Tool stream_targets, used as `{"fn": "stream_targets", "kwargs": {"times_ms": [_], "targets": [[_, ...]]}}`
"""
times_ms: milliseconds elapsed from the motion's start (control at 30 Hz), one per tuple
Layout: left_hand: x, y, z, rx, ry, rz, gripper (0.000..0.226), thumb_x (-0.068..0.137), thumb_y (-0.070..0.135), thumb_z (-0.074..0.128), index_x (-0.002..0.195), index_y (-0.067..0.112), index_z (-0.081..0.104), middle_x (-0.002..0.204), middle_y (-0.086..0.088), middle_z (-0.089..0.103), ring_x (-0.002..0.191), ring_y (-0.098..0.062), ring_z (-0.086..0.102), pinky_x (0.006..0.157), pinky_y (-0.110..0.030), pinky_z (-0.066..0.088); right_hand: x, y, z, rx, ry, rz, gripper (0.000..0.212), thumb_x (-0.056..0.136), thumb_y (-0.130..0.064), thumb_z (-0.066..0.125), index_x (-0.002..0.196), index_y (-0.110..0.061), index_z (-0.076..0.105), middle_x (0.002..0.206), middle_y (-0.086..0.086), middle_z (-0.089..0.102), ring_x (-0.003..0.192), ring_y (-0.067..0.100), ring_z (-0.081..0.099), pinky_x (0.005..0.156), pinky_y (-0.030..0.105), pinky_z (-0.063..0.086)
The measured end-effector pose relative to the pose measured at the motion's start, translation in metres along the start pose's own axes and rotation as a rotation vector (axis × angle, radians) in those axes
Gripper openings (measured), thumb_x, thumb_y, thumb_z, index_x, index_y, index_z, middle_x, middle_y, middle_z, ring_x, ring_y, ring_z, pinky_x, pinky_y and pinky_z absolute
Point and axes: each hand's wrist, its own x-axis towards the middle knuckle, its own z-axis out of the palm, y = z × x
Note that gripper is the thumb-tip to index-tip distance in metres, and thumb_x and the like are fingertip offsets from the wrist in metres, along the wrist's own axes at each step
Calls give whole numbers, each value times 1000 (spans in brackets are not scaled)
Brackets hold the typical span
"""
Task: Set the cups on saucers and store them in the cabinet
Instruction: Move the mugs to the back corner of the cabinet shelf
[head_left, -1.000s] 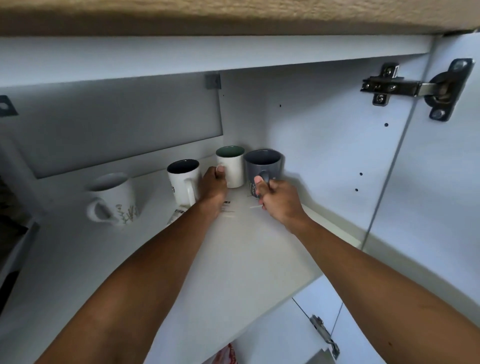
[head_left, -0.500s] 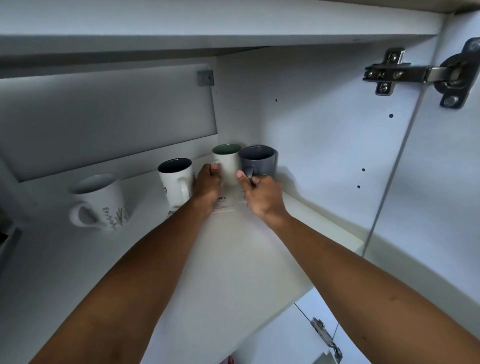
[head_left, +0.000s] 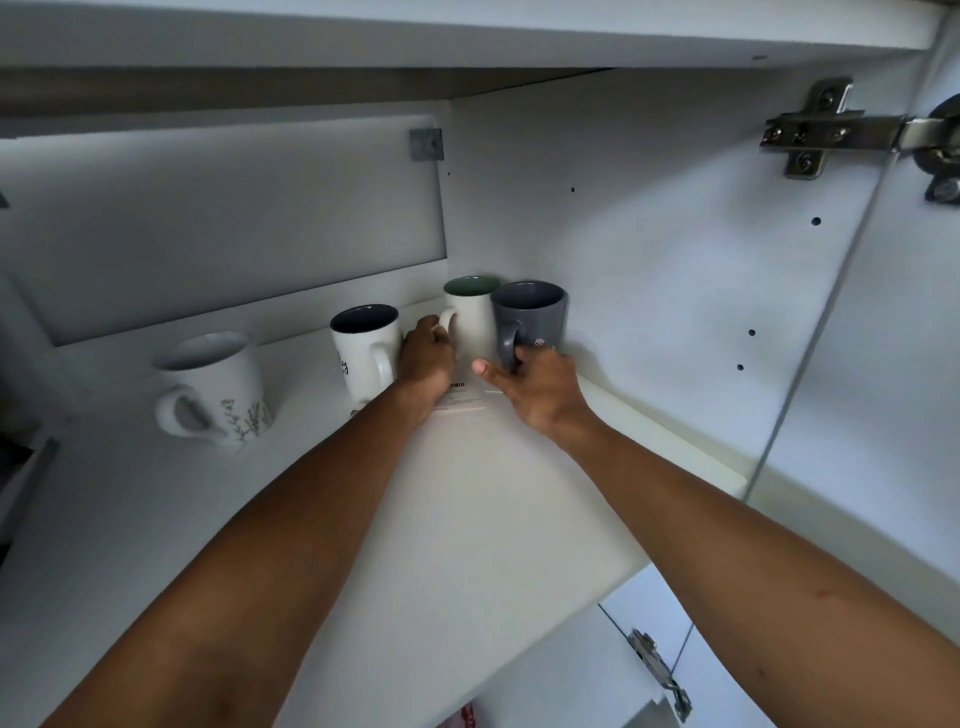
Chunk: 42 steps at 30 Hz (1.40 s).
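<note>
Both my arms reach deep into a white cabinet, onto its shelf (head_left: 467, 519). At the back right corner stand a white mug with a green inside (head_left: 475, 317) and a dark grey mug (head_left: 535, 317), side by side and touching. My left hand (head_left: 426, 364) holds the handle of the green-lined mug. My right hand (head_left: 535, 387) has fingers through the grey mug's handle, thumb stretched out to the left. Left of them a white mug with a dark inside (head_left: 363, 348) stands upright. Farther left is a white mug with a leaf print (head_left: 213, 389). No saucers are in view.
The cabinet's right side wall (head_left: 649, 260) lies close to the grey mug. The door stands open at the right on a metal hinge (head_left: 831, 130). A paper label (head_left: 462, 397) sticks to the shelf under my hands. Another hinge (head_left: 660, 670) shows below the shelf.
Both mugs have slid back and rightward toward the corner, carried by my hands. My left hand has shifted from the mug's body to its handle.
</note>
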Motion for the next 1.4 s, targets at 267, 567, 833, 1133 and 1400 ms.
{"fn": "stream_targets", "kwargs": {"times_ms": [267, 567, 833, 1133, 1400], "targets": [[-37, 4, -8, 132, -18, 91, 49, 100, 15, 41, 147, 8, 35, 143, -19, 49, 128, -36, 51, 105, -45, 43, -21, -3, -25, -68, -34, 1, 37, 81, -58, 71, 82, -23, 57, 74, -2, 60, 87, 26, 63, 75, 29, 46], [-123, 2, -41, 205, -81, 347, 54, 99, 8, 47, 151, 5, 33, 151, -18, 43, 138, -30, 43, 109, -19, 25, -77, -14, -54, -451, -284, 84, 102, 72, -84, 54, 154, -32, 25, 149, 8, 44, 141, 33, 30, 108, 47, 40], [-183, -31, -101, 615, -3, 389, 65, 98, 48, 44, 156, 27, 23, 165, -3, 18, 153, -25, 3, 123, -46, 10, -119, -45, -61, -650, -444, 41, 109, 72, -89, 46, 158, -33, 10, 168, 0, 7, 154, 30, -3, 120, 55, 16], [-217, -58, -185, 917, 84, 206, 74, 92, 66, 35, 156, 34, 16, 167, -2, 5, 153, -27, -10, 119, -55, -7, -114, -90, -28, -714, -507, -98, 109, 72, -88, 47, 158, -35, 8, 167, 1, 7, 154, 31, -3, 120, 53, 18], [-197, -75, -220, 888, 406, 211, 49, 90, 48, 52, 133, 25, 54, 139, -5, 53, 132, -33, 37, 101, -46, 30, -78, -105, 15, -639, -490, -136, 104, 76, -82, 52, 156, -26, 17, 163, 5, 19, 152, 31, 5, 118, 51, 24]]}}
